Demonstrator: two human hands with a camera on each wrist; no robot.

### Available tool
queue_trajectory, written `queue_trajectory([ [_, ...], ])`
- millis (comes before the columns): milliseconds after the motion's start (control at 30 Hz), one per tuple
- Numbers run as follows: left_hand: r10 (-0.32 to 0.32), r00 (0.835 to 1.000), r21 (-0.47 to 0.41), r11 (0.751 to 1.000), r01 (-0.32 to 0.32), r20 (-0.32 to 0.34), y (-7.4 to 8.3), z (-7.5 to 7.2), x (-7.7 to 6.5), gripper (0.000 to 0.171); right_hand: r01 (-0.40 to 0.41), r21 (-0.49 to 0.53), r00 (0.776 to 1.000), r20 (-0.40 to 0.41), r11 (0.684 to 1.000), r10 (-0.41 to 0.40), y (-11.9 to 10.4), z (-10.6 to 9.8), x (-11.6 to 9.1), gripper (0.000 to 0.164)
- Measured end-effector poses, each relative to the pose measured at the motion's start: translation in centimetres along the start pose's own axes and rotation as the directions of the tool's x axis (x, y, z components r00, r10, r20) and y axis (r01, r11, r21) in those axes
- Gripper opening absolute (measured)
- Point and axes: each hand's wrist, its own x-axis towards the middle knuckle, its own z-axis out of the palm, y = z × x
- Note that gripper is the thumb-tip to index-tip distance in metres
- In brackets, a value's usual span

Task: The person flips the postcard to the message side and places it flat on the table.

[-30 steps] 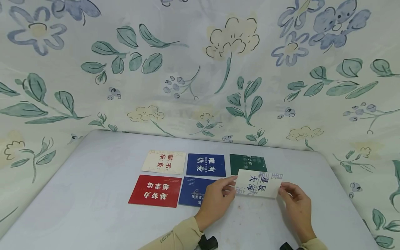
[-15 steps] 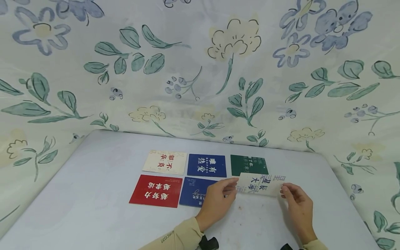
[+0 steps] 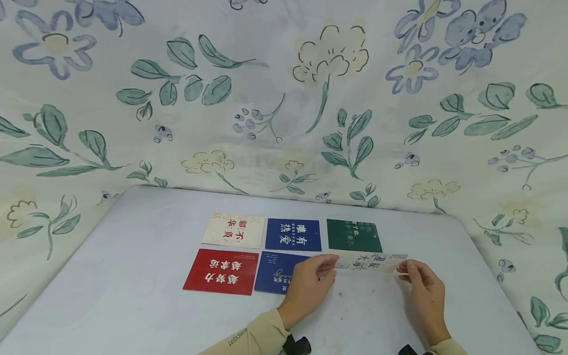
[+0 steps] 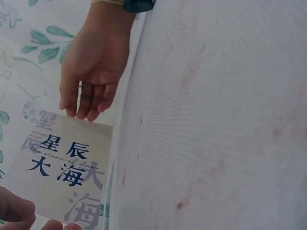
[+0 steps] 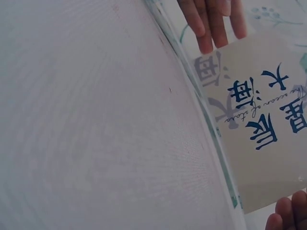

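A cream-white card (image 3: 370, 261) with blue Chinese characters and pale grey ones is held up off the table between both hands. My left hand (image 3: 308, 283) pinches its left edge, and my right hand (image 3: 425, 296) pinches the right edge. Seen from the head, the card is tilted steeply and looks narrow. Its printed face shows broadly in the left wrist view, where the card (image 4: 62, 167) spans from one hand to the other. Behind my left hand, a blue card (image 3: 277, 273) is partly hidden. A green card (image 3: 354, 235) lies flat just beyond the held one.
A red card (image 3: 221, 271), a cream card with red characters (image 3: 232, 230) and another blue card (image 3: 293, 234) lie flat in rows on the white table (image 3: 111, 276). Flowered cloth (image 3: 266, 98) hangs behind the table. Small reddish marks dot the table near the hands.
The held card has tipped from facing the head camera to nearly edge-on, its top edge dropping and uncovering more of the green card. Both hands stay almost in place, keeping their grip.
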Motion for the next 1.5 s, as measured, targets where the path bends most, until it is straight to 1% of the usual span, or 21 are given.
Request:
queue_trajectory([
  [233, 0.002, 1.0, -0.003, 1.0, -0.002, 0.006, 0.0, 0.0, -0.1, 0.028, -0.04, 0.036, 0.999, 0.004, 0.999, 0.04, 0.0, -0.1, -0.1, 0.034],
  [433, 0.008, 1.0, 0.003, 1.0, -0.008, 0.003, 0.1, -0.1, -0.2, 0.028, -0.097, 0.088, 0.995, 0.021, 0.991, 0.096, 0.0, -0.1, -0.1, 0.036],
  [667, -0.015, 1.0, -0.001, 1.0, 0.015, 0.002, 0.2, -0.2, -0.2, 0.027, -0.153, 0.197, 0.988, 0.059, 0.968, 0.144, -0.1, -0.1, 0.0, 0.037],
  [767, -0.026, 1.0, 0.007, 1.0, 0.026, 0.002, 0.3, -0.2, -0.2, 0.027, -0.167, 0.22, 0.984, 0.101, 0.961, 0.148, -0.1, -0.4, 0.1, 0.039],
  [900, -0.035, 0.999, 0.017, 0.999, 0.035, 0.002, 0.3, -0.2, -0.1, 0.026, -0.2, 0.254, 0.967, 0.204, 0.946, 0.15, 0.1, -1.0, 0.4, 0.044],
  [1000, -0.04, 0.999, 0.027, 0.999, 0.04, 0.001, 0.4, -0.2, -0.1, 0.025, -0.205, 0.31, 0.952, 0.285, 0.928, 0.115, 0.3, -1.5, 0.6, 0.044],
  [1067, -0.041, 0.999, 0.034, 0.999, 0.041, -0.003, 0.4, -0.2, -0.1, 0.025, -0.194, 0.349, 0.943, 0.325, 0.917, 0.076, 0.6, -1.8, 0.8, 0.041],
  [1133, -0.045, 0.999, 0.038, 0.998, 0.045, -0.002, 0.4, -0.2, -0.1, 0.025, -0.187, 0.367, 0.935, 0.351, 0.911, 0.051, 0.8, -2.1, 0.9, 0.04],
  [1200, -0.044, 0.999, 0.037, 0.998, 0.044, 0.0, 0.4, -0.2, -0.1, 0.025, -0.19, 0.376, 0.93, 0.365, 0.907, 0.044, 0.9, -2.3, 1.0, 0.041],
  [1367, -0.039, 0.999, 0.03, 0.999, 0.039, 0.003, 0.3, 0.0, 0.0, 0.025, -0.224, 0.364, 0.916, 0.395, 0.904, 0.068, 1.2, -2.6, 1.3, 0.049],
  [1500, -0.059, 0.998, 0.045, 0.997, 0.059, 0.002, 0.4, -0.1, -0.1, 0.024, -0.24, 0.37, 0.908, 0.412, 0.897, 0.073, 1.3, -2.7, 1.4, 0.05],
])
